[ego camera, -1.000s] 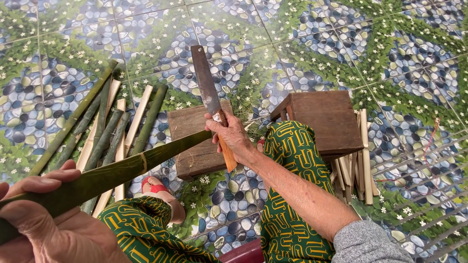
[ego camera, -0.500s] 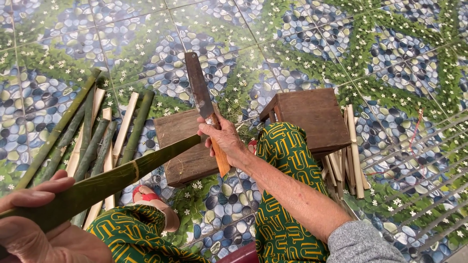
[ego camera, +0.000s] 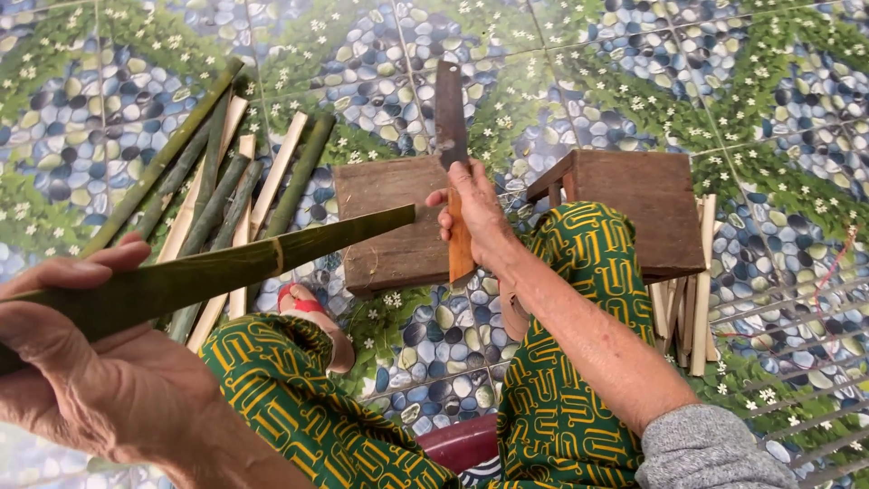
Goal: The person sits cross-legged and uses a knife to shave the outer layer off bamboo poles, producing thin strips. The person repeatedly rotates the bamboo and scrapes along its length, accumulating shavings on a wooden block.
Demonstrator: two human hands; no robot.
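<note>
The left hand (ego camera: 100, 362) is clenched around the near end of a long green bamboo stalk (ego camera: 226, 272), its fingers (ego camera: 81, 267) curled over the top of it. The stalk slants up from that hand toward the wooden chopping block (ego camera: 385, 217), and its split, tapering tip reaches the block's left half, apparently resting on or just above the top face (which of the two cannot be told from this angle).

The right hand (ego camera: 475, 217) is over the right edge of the block, fingers wrapped tight on the orange-brown wooden handle of a cleaver (ego camera: 450, 136). The dark, worn blade points away from the person, past the far edge of the block, with the handle hanging down the block's right side.

To the left of the block lies a loose bundle of bamboo pieces (ego camera: 226, 190) on the tiled floor (ego camera: 634, 72), some green-skinned and some pale split strips, running diagonally. To the right of the block stands a small wooden stool (ego camera: 647, 204), and pale split sticks (ego camera: 697, 299) lie against the stool's far side. Just in front of the block, a foot in a red sandal (ego camera: 303, 303) shows beside knees in green and yellow patterned trousers (ego camera: 579, 299)
</note>
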